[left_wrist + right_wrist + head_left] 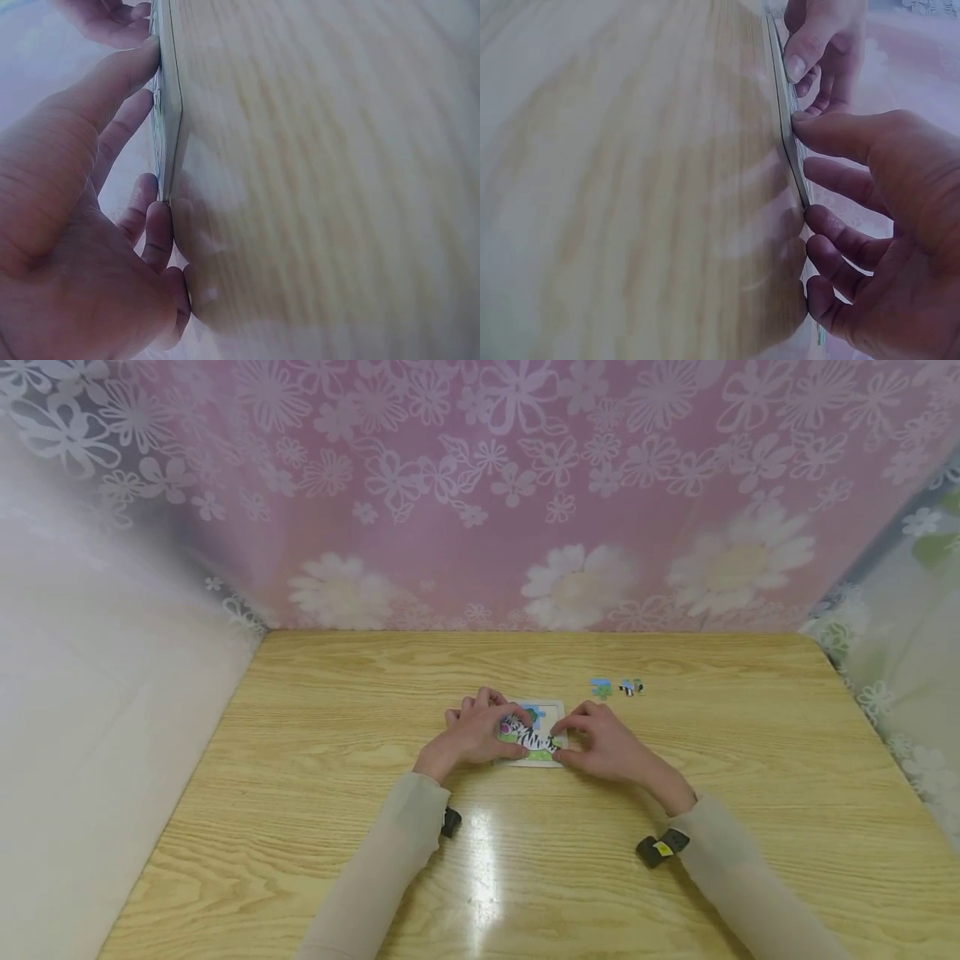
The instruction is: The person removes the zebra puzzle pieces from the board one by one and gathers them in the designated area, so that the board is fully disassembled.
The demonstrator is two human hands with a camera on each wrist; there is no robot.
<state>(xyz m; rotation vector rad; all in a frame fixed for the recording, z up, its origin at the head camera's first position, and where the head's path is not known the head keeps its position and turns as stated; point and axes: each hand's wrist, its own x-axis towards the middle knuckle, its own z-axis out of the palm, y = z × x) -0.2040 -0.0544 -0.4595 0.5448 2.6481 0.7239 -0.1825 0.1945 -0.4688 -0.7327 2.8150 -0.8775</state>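
Observation:
A small jigsaw puzzle (540, 756) with a zebra picture lies in a pale frame on the table, between the two hands. My left hand (476, 732) rests across its left side, thumb near the lower part and forefinger over the upper part; the other fingers lie past the left edge. At the right side, my right hand (606, 745) holds a puzzle piece (556, 744) at the zebra's rear between thumb and forefinger. The right wrist view shows the right thumb (840, 133) touching the board's top, with other fingertips down on the table. A pale gap shows in the puzzle's upper right.
Two loose puzzle pieces lie behind the right hand: a blue and green one (602, 687) and a black, white and blue one (632, 687). The wood-grain table (337, 710) meets a pink flowered curtain (465, 527) at the back. A white wall stands at left.

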